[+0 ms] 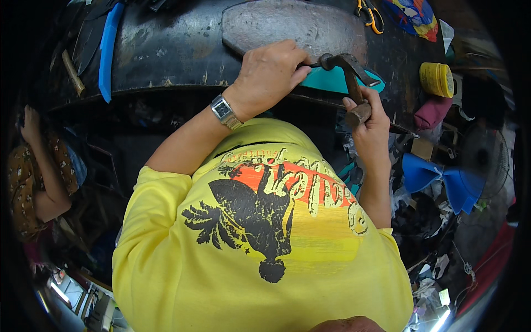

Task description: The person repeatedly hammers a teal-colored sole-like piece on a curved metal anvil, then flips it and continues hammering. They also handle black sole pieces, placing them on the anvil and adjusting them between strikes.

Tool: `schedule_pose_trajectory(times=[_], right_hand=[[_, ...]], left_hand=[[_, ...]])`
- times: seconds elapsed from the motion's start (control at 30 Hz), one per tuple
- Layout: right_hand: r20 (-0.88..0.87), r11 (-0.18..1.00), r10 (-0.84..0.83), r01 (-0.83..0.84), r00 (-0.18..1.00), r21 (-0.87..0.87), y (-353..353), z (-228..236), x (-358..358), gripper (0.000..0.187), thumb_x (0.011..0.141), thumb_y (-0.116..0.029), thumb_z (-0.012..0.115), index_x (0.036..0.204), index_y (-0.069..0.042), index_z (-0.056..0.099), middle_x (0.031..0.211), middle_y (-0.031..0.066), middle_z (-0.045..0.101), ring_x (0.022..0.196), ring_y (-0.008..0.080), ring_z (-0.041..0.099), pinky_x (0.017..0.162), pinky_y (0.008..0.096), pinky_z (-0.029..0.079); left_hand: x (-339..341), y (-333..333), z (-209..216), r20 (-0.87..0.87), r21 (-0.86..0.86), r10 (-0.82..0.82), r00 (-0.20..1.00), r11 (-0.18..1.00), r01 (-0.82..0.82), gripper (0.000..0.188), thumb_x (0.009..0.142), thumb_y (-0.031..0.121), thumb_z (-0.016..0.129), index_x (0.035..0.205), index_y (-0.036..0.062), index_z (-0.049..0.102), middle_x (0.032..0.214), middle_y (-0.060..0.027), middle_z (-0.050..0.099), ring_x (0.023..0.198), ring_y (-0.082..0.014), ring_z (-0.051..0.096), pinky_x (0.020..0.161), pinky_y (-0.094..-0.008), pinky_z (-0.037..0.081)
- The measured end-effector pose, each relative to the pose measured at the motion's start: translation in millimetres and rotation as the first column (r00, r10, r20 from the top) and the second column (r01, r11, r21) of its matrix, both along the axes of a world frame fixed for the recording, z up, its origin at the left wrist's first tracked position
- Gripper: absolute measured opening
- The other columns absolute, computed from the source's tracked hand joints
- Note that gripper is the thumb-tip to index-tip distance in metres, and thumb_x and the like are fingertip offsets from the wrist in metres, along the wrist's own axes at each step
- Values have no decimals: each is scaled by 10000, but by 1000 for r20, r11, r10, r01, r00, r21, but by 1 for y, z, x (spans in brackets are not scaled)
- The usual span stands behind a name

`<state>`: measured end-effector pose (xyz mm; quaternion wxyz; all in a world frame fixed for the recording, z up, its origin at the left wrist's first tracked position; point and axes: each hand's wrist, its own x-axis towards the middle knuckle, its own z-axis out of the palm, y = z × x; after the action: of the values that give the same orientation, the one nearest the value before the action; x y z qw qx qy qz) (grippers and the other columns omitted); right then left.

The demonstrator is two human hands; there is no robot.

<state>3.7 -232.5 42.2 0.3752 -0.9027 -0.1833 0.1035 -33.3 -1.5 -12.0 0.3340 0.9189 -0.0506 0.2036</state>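
My left hand (272, 72), with a watch (222, 109) on its wrist, pinches the left end of a flat teal piece (326, 81) at the near edge of the table. Its fingertips are partly hidden from above. My right hand (371, 116) is closed round the wooden handle (358, 114) of a hammer. The dark, curved hammer head (349, 65) hangs over the teal piece, its round face close to my left fingertips. Whether the head touches the piece I cannot tell. Just beyond lies a worn grey slab (293, 25) with a rounded outline.
Orange-handled scissors (371, 17) lie right of the slab, near a yellow tub (436, 79). A blue strip (110, 52) and a wooden stick (73, 73) are at left. Another person's arm (50, 188) shows at far left. A fan (487, 160) stands right, among scraps.
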Motion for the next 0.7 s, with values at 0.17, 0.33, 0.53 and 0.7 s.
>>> schedule_pose_trajectory(times=[0.17, 0.33, 0.53, 0.7], right_hand=[[-5, 996, -36, 37, 999, 77, -1, 2, -3, 276, 941, -136, 740, 1173, -42, 623, 874, 97, 700, 792, 69, 587, 711, 264, 488], [212, 940, -37, -38, 976, 338, 1, -2, -10, 298, 961, -97, 714, 1243, -53, 628, 929, 1, 629, 822, 90, 562, 738, 249, 475], [39, 990, -17, 11, 999, 139, 1, -10, -7, 283, 919, -124, 764, 1163, -50, 641, 843, 16, 646, 756, 68, 541, 674, 246, 462], [128, 967, -209, 186, 969, 176, -37, -14, 32, 262, 916, -145, 772, 1130, -44, 659, 885, 38, 666, 799, 84, 573, 722, 246, 481]], left_hand=[[1, -1, -1, -2, 18, 14, 1000, 1000, -14, 144, 879, 223, 739, 945, 95, 728, 871, -60, 657, 787, -267, 671, 693, -367, 536], [3, -1, -2, 75, 55, -18, 997, 998, 14, 127, 866, 204, 737, 921, 91, 718, 855, -60, 647, 795, -264, 665, 695, -380, 535], [8, 0, -5, 67, 31, -19, 998, 999, 17, 107, 837, 199, 742, 871, 104, 704, 848, -53, 654, 819, -268, 674, 709, -402, 544], [12, 4, -6, 26, 37, -32, 999, 999, 31, 130, 879, 221, 721, 921, 99, 738, 869, -56, 672, 806, -276, 677, 710, -391, 542]])
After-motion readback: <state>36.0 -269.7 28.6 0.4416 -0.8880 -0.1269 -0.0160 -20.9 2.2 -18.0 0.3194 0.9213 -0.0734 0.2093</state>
